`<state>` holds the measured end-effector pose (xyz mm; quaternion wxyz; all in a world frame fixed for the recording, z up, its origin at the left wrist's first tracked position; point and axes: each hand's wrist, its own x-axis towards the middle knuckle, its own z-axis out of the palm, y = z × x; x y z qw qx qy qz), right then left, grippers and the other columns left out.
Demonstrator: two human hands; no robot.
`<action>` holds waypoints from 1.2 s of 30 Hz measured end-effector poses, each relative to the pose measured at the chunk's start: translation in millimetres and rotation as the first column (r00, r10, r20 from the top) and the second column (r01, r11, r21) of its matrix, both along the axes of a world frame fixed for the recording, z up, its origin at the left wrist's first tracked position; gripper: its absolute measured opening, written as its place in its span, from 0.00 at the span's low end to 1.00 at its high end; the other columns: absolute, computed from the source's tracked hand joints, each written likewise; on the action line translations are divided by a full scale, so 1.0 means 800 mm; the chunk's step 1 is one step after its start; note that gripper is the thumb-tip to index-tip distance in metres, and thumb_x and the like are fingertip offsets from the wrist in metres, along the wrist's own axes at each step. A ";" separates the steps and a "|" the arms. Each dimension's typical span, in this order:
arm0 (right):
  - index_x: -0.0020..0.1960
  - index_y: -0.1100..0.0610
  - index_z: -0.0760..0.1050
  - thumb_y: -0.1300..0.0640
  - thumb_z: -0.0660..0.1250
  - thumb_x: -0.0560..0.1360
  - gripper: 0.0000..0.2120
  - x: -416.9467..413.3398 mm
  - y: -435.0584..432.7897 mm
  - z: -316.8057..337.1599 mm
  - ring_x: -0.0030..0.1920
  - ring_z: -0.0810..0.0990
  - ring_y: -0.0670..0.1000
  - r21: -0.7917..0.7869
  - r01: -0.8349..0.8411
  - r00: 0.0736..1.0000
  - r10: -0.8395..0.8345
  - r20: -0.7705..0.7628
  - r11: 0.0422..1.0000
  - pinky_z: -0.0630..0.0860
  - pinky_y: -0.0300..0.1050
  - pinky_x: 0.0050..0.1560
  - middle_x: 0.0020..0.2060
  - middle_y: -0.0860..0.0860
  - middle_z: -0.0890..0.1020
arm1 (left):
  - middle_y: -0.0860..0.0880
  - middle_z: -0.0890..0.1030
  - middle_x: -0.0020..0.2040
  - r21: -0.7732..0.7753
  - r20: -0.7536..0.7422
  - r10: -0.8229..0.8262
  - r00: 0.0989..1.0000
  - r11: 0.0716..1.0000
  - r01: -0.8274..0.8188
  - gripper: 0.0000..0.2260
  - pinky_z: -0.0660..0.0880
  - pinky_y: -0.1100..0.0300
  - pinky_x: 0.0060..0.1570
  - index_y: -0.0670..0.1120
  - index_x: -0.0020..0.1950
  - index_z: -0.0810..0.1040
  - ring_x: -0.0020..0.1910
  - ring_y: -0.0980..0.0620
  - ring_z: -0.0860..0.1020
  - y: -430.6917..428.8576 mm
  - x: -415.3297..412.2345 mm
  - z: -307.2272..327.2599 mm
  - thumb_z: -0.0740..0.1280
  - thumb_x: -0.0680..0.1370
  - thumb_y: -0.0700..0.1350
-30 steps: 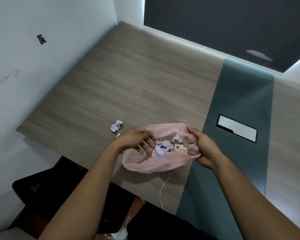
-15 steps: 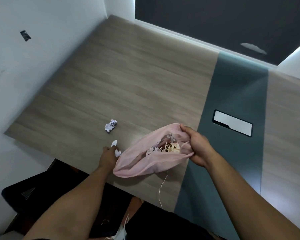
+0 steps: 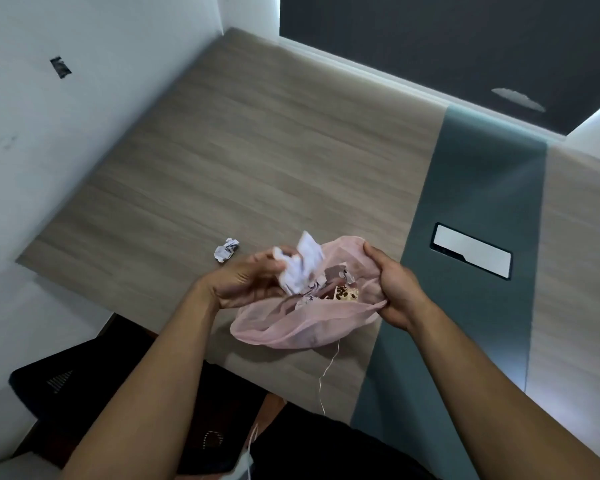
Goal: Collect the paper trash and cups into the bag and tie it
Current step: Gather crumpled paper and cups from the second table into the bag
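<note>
A thin pink bag [image 3: 302,323] lies open near the table's front edge. My right hand [image 3: 394,289] grips its right rim and holds the mouth open. My left hand [image 3: 246,280] holds a crumpled white paper [image 3: 300,268] over the left side of the bag's mouth. Inside the bag lie more crumpled papers and a brown-patterned cup [image 3: 345,293]. One small crumpled paper ball [image 3: 226,249] rests on the table, left of the bag. A thin white string [image 3: 326,372] hangs from the bag over the table edge.
The wooden table [image 3: 257,150] has a grey-green strip [image 3: 478,209] with a white cable-port cover [image 3: 471,250] to the right of the bag. A white wall runs along the left. A dark chair [image 3: 84,386] sits below the table's front edge.
My left hand left the bag's rim, reached down to the table left of the bag, picked up a white paper scrap, and brought it up over the bag's mouth.
</note>
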<state>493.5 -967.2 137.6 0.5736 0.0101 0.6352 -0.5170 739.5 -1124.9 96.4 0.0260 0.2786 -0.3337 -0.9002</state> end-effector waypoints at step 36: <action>0.52 0.60 0.85 0.50 0.65 0.89 0.16 0.051 -0.017 -0.030 0.21 0.76 0.48 -0.021 0.019 0.995 -0.017 0.095 1.000 0.70 0.37 0.21 0.29 0.52 0.82 | 0.41 0.73 0.59 -0.721 0.684 0.427 0.592 0.519 0.459 0.13 0.77 0.55 0.54 0.44 0.53 0.83 0.46 0.43 0.79 -0.059 0.078 -0.253 0.74 0.71 0.48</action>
